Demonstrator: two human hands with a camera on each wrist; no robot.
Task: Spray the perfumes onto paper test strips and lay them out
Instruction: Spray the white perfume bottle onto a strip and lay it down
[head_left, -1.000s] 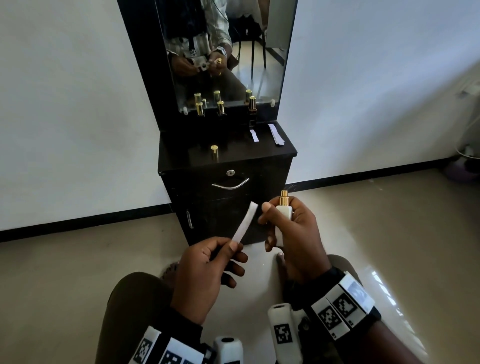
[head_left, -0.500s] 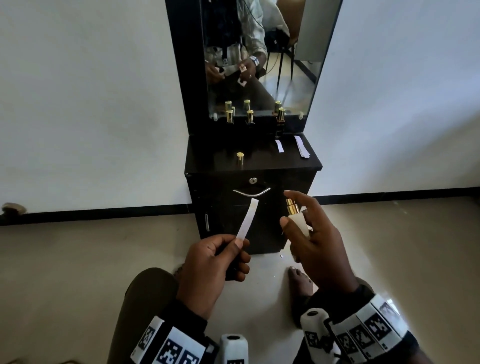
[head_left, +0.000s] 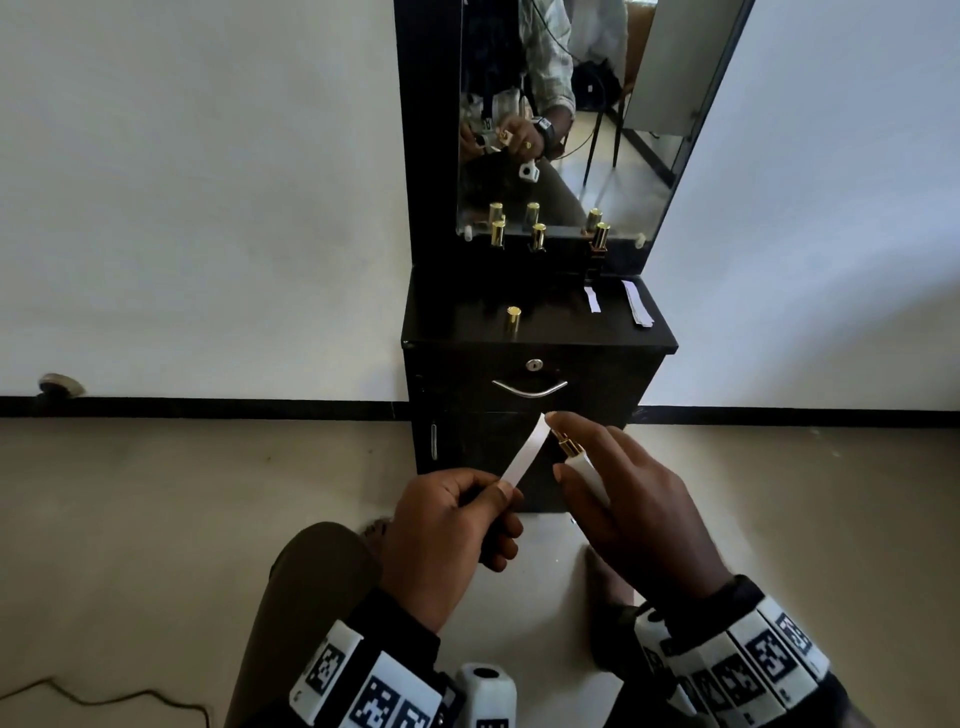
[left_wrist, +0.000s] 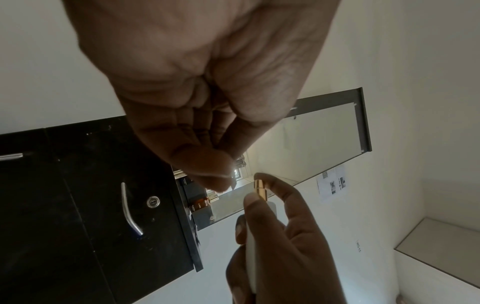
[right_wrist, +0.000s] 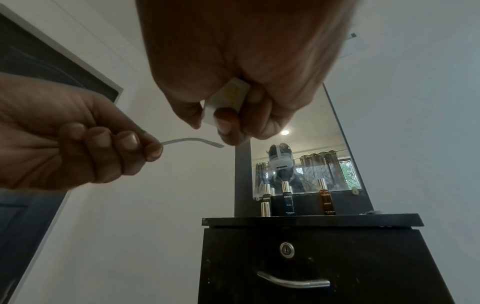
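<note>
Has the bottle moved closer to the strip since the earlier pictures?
Yes. The bottle nozzle now nearly touches the strip, having closed in leftward against the drawer handle.

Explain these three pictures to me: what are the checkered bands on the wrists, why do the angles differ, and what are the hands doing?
No robot here: a person wears three cameras. The wide picture comes from the head, the other two from the wrists, looking along the fingers. The checkered bands sit on the wrists beside those cameras; what they do, the pictures do not say. The left hand pinches a paper strip. The right hand holds a white perfume bottle, its gold nozzle at the strip and a fingertip on top. On the black cabinet stand three capped bottles, one loose gold cap, and two lots of strips.
</note>
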